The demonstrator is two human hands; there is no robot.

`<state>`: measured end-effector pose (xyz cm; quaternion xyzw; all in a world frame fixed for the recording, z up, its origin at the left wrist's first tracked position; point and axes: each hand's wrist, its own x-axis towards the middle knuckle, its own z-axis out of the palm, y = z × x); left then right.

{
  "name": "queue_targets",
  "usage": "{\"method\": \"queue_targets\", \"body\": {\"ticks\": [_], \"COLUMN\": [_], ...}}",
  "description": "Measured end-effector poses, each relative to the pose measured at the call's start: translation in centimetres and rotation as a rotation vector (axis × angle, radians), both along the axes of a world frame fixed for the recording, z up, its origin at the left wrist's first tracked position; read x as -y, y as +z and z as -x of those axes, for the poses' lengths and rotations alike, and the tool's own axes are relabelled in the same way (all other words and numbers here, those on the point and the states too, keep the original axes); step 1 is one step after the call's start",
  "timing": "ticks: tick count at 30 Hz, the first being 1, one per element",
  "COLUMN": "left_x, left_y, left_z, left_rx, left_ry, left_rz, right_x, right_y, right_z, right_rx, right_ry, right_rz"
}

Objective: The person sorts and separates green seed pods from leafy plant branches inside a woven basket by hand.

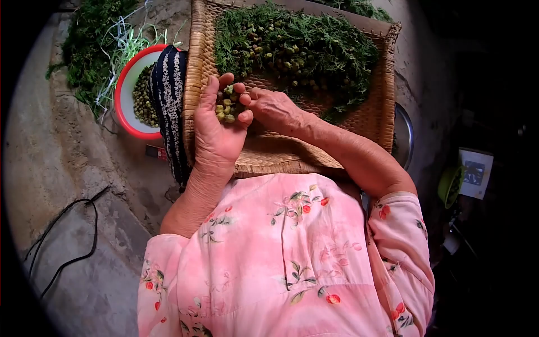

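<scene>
My left hand (220, 124), palm up and cupped, carries several small yellow-green conifer cones (227, 106) in its palm, with the fingers curled up round them. Close against its fingertips is my right hand (273, 108); its fingers are closed in a pinch, and what they grip, if anything, is hidden. Both hands are above the near left part of a woven basket tray (387, 121). Feathery green conifer sprigs (342, 48) lie heaped across the tray's far side, with more green cones (292, 59) among them.
Left of the tray stands a red-rimmed white bowl (119, 98) of small round green pieces. A dark patterned cloth (170, 90) hangs over its side. More sprigs (84, 50) and pale plastic strands (126, 39) lie beyond. A black cable (92, 224) crosses the floor at left.
</scene>
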<state>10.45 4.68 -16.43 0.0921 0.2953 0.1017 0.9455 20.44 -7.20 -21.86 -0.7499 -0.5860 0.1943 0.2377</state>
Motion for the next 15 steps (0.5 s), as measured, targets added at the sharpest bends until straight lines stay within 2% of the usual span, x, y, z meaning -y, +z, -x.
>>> {"method": "queue_targets", "body": {"ticks": [3, 5, 7, 9, 11, 12, 14, 15], "left_x": [0.0, -0.1, 0.1, 0.2, 0.3, 0.5, 0.7, 0.8], "left_y": [0.3, 0.0, 0.1, 0.0, -0.2, 0.2, 1.1, 1.3], "left_z": [-0.1, 0.0, 0.0, 0.1, -0.1, -0.2, -0.5, -0.5], "left_rx": [-0.045, -0.072, -0.132, -0.193, -0.239, -0.218, -0.21, -0.201], "left_ry": [-0.003, -0.012, -0.024, -0.036, -0.059, -0.068, -0.09, -0.115], "left_rz": [-0.007, -0.038, -0.073, -0.105, -0.102, -0.121, -0.086, -0.05], "right_x": [-0.3, -0.1, 0.0, 0.1, 0.4, 0.5, 0.7, 1.0], "right_y": [0.0, 1.2, 3.0, 5.3, 7.2, 7.6, 8.1, 8.0], "right_z": [-0.2, -0.7, -1.9, -2.4, -2.7, -2.7, -2.7, -3.1], "right_rx": [0.022, -0.018, -0.069, -0.322, -0.598, -0.598, -0.964, -0.89], "right_ry": [-0.035, -0.225, -0.34, -0.446, -0.345, -0.344, -0.215, -0.219], "right_rz": [0.129, 0.074, -0.094, -0.24, -0.239, -0.238, -0.328, -0.334]}}
